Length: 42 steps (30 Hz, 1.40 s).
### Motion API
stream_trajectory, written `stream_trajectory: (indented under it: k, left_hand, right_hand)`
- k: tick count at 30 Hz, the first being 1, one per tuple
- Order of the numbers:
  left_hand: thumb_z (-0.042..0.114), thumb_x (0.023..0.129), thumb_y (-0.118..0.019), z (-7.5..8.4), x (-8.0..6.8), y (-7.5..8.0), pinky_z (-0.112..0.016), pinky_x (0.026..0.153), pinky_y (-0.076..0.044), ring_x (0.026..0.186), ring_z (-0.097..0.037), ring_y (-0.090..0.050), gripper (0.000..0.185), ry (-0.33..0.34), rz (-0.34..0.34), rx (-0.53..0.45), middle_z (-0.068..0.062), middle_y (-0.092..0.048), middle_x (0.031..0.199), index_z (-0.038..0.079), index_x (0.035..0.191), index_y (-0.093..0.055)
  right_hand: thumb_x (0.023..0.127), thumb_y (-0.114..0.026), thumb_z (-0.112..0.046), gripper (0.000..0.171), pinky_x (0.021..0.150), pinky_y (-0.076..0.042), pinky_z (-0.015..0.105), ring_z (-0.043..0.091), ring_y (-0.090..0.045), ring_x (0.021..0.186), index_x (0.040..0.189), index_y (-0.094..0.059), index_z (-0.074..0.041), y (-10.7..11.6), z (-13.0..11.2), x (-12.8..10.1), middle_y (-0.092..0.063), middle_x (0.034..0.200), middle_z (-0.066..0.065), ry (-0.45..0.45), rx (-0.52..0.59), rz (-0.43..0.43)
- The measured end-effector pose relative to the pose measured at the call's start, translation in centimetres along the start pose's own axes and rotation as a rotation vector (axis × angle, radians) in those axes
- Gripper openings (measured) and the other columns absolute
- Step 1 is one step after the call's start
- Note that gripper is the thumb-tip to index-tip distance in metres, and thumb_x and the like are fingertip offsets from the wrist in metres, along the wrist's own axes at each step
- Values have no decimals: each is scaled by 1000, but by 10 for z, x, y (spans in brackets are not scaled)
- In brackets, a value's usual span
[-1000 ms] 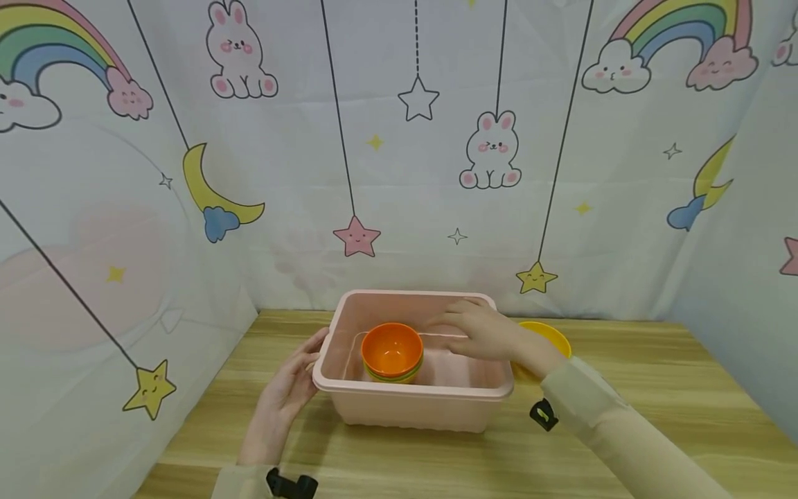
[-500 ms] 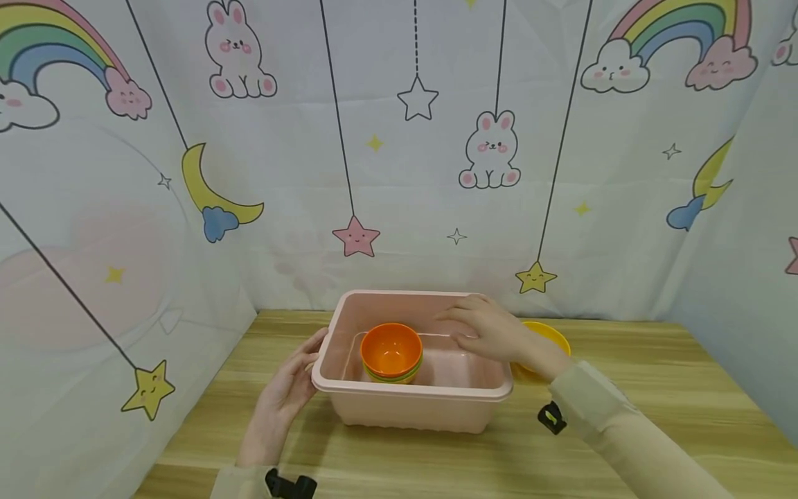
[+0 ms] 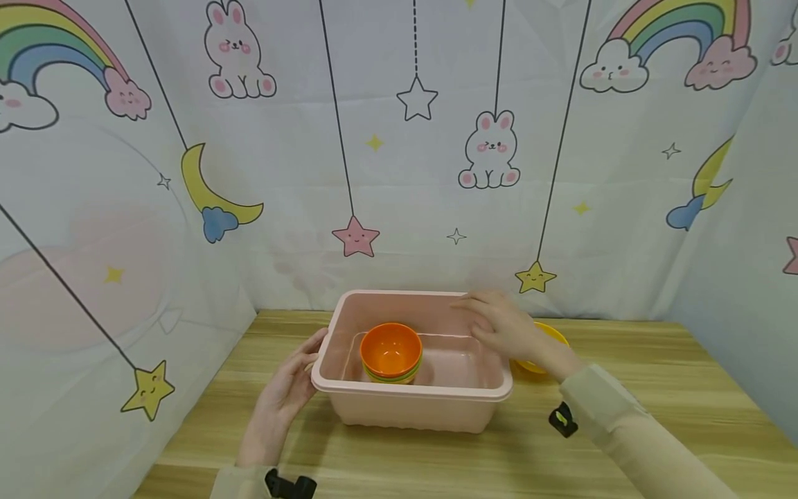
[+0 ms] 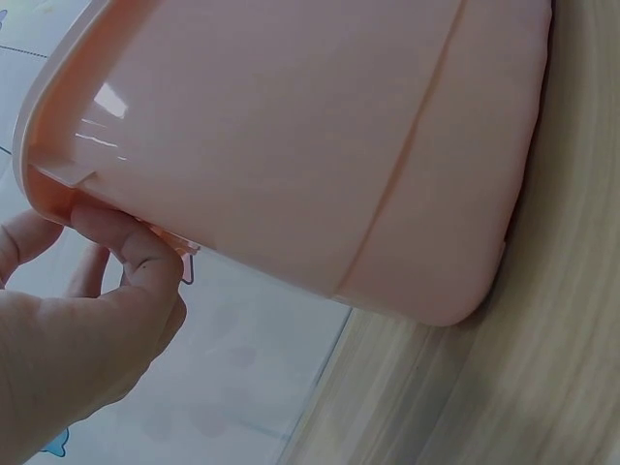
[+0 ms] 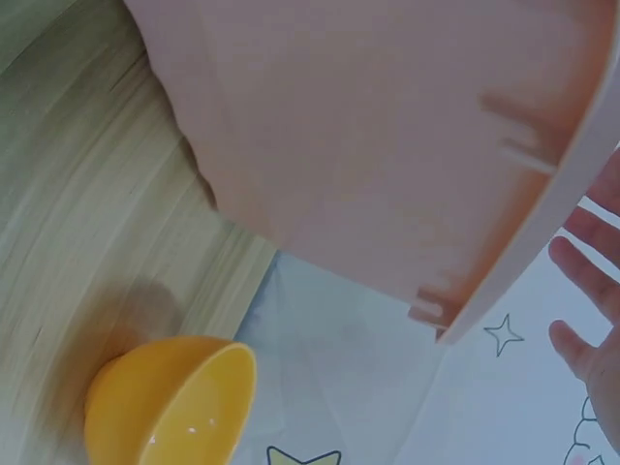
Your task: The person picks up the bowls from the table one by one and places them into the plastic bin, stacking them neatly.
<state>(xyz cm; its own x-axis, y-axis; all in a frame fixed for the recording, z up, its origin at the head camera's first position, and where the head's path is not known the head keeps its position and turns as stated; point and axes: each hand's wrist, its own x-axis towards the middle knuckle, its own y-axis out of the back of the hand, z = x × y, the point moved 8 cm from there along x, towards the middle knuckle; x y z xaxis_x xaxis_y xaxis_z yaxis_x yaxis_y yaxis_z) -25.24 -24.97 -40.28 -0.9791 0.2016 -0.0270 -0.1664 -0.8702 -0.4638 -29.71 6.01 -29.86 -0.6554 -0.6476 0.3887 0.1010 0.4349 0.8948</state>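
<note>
A pink plastic bin (image 3: 411, 410) stands on the wooden table. Inside it, toward the left, an orange bowl (image 3: 391, 352) tops a nested stack with green and yellow rims showing below. My left hand (image 3: 288, 388) grips the bin's left side under the rim; in the left wrist view its curled fingers (image 4: 126, 237) meet the rim. Above the bin's right part hovers my right hand (image 3: 508, 329), fingers loosely spread and holding nothing. Behind that wrist, a yellow bowl (image 3: 551, 334) sits on the table right of the bin, partly hidden; the right wrist view shows its side (image 5: 145, 397).
The wooden table (image 3: 661, 395) extends to both sides and in front of the bin. Right behind it hangs a white cloth backdrop (image 3: 424, 180) printed with rabbits, stars and rainbows, which also closes off the left and right sides.
My right hand has drawn to the right, from over the middle of the bin toward its right rim and the yellow bowl. The left hand, bin and stacked bowls have stayed put.
</note>
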Motion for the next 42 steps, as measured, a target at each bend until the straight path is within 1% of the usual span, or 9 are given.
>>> stream_trajectory:
  k: [5,12,15,19,24,26,31,35,42]
  left_hand:
    - [7,98,-36,0,0,0,-21,90,-46,117,-7,-54,43,4,10,6,15,-55,128,34,117,-63]
    - [8,98,-36,0,1,1,-21,91,-46,118,-7,-53,42,6,15,14,16,-55,128,34,117,-63]
    - [8,98,-36,-1,2,1,-21,90,-46,118,-7,-53,42,8,17,20,16,-55,128,34,117,-62]
    - [8,98,-36,-1,2,1,-21,90,-45,119,-7,-53,42,8,18,21,16,-55,128,35,117,-63]
    - [7,98,-36,-1,2,2,-21,91,-45,118,-6,-53,43,6,18,15,16,-56,127,35,115,-64]
    - [7,98,-36,-1,2,2,-21,91,-45,118,-6,-53,43,6,17,14,16,-56,127,35,115,-64]
    - [7,98,-35,0,3,1,-21,91,-45,118,-6,-52,44,5,16,12,15,-56,127,35,114,-65]
    - [6,98,-35,0,2,1,-21,90,-45,117,-6,-52,45,7,25,10,15,-57,126,35,113,-66]
    - [6,98,-35,-1,1,1,-21,90,-45,116,-5,-53,45,9,26,9,16,-57,126,35,113,-65]
  right_hand:
    - [88,-58,-9,42,104,-34,53,29,-51,122,129,-60,-19,3,8,-4,-60,131,5,-1,12,53]
    - [86,-57,-6,41,104,-33,52,30,-51,118,127,-61,-10,7,14,-9,-62,127,9,46,-39,140]
    - [84,-58,-5,42,105,-32,52,29,-51,117,126,-61,-9,8,17,-12,-63,125,9,50,-47,175]
    - [84,-58,-6,43,105,-31,53,28,-50,118,126,-61,-10,9,23,-16,-62,125,7,15,-16,190]
    - [87,-58,-7,42,101,-35,53,27,-49,119,128,-60,-13,10,31,-21,-61,126,5,-30,10,204]
    - [88,-58,-7,41,97,-36,53,27,-50,118,129,-60,-14,10,34,-22,-61,126,5,-37,7,215]
    - [86,-61,-5,42,93,-37,52,28,-51,117,128,-60,-11,11,40,-25,-62,126,7,-36,-3,249]
    - [84,-62,-5,44,92,-36,51,27,-52,116,128,-60,-11,10,44,-28,-62,125,7,-39,-2,265]
    - [85,-62,-6,44,96,-37,56,30,-53,116,128,-60,-12,9,54,-34,-62,124,7,-57,-7,281]
